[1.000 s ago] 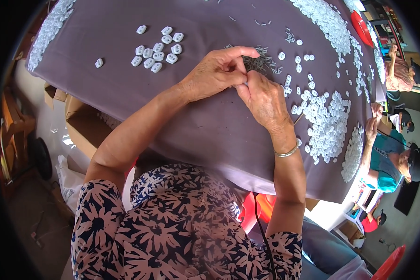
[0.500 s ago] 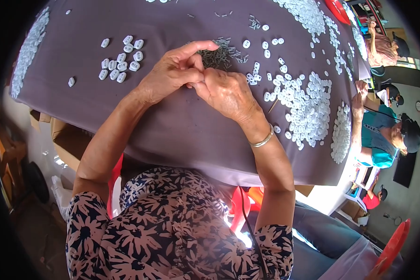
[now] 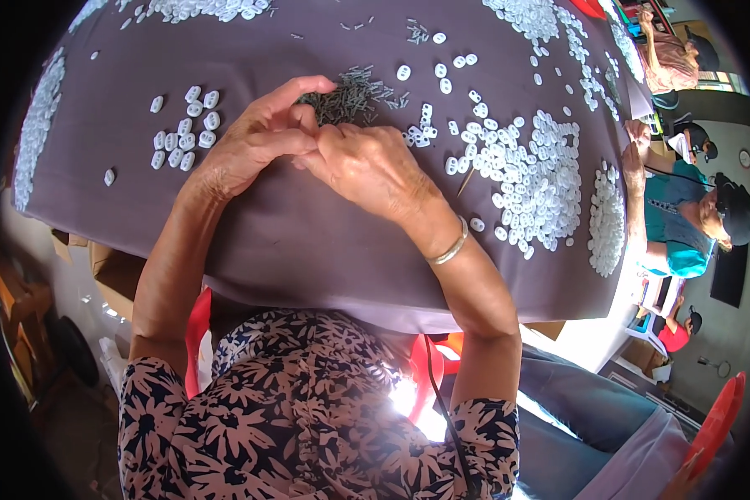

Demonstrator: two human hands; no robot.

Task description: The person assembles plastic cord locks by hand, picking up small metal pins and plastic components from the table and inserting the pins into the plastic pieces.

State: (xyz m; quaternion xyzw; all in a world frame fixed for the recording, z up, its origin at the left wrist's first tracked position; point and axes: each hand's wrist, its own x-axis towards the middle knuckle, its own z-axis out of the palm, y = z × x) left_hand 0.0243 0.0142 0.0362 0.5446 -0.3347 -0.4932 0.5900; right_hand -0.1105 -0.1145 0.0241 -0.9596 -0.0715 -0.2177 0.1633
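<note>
My left hand (image 3: 262,137) and my right hand (image 3: 371,162) meet fingertip to fingertip over the table, just nearer to me than a pile of small grey metal screws or pins (image 3: 350,93). Both are closed in a pinch, the left index finger raised and bent above. Whatever they grip is hidden between the fingers. To the left lies a group of small white oval plastic pieces with two holes (image 3: 185,142). A large heap of similar white pieces (image 3: 542,183) spreads to the right of my right hand. A thin brown stick (image 3: 466,182) lies at that heap's edge.
A dark cloth covers the table (image 3: 325,258). More white pieces lie along its far edge (image 3: 208,8), left edge (image 3: 42,125) and right edge (image 3: 606,221). Across the right side, a person in teal (image 3: 683,217) works at the table. A cardboard box (image 3: 121,271) stands below left.
The view has shifted, so the table's things appear farther left. My hands stay pressed together in a pinch, with only slight finger movement.
</note>
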